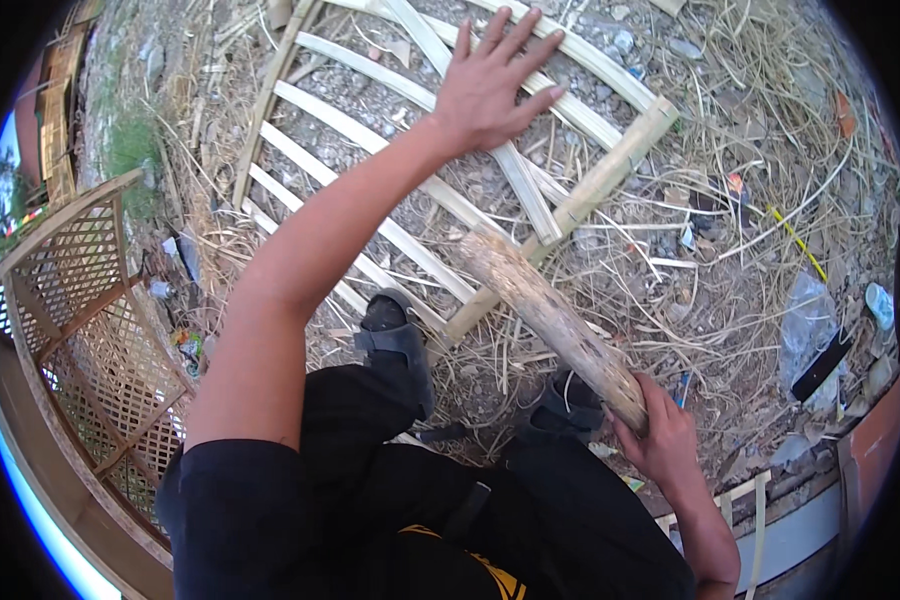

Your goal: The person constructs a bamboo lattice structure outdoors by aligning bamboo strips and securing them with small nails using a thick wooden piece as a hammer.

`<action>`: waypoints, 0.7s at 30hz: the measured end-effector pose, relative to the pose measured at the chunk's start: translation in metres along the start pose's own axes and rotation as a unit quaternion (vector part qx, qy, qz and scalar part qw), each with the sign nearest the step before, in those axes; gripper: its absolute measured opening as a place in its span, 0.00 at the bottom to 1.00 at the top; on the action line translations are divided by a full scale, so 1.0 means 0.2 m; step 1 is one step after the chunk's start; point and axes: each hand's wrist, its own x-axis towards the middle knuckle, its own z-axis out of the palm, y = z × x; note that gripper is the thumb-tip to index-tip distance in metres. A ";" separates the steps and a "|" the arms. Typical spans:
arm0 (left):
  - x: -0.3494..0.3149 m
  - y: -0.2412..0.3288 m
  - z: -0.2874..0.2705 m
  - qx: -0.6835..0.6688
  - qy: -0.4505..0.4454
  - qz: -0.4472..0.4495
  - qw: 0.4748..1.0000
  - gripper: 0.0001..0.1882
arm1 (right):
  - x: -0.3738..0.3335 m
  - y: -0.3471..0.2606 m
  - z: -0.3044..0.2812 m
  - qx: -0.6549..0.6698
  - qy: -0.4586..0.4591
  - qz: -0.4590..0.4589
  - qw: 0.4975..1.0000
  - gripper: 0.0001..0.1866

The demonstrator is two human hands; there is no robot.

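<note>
On the ground before me lies a frame of pale split-bamboo slats (335,118), running side by side between two end bars. A diagonal slat (528,197) crosses over them, its near end on the thick near bar (610,172). My left hand (492,88) is spread, palm down, on the slats near the diagonal one. In my right hand (662,432) is the lower end of a thick, rough wooden log (555,318). The log slants up to the left, its worn far end by the near bar; whether it touches the bar I cannot tell.
Wood shavings and bamboo strips (710,330) litter the soil. My sandalled left foot (395,345) stands beside the near bar. A lattice panel in a curved wooden frame (80,260) stands at left. A clear plastic bag (808,325) and a black object (822,366) lie at right.
</note>
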 end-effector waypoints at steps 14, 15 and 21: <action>0.01 0.02 -0.07 -0.039 -0.032 0.002 0.999 0.39 | -0.02 0.00 0.01 -0.012 0.017 -0.010 1.000 0.31; 0.02 0.03 -0.07 -0.043 -0.033 0.002 0.999 0.39 | -0.02 0.01 0.01 -0.030 0.004 0.022 0.999 0.32; 0.00 0.02 -0.07 -0.032 -0.049 -0.005 0.998 0.40 | -0.03 -0.11 -0.02 -0.022 0.040 -0.080 0.996 0.33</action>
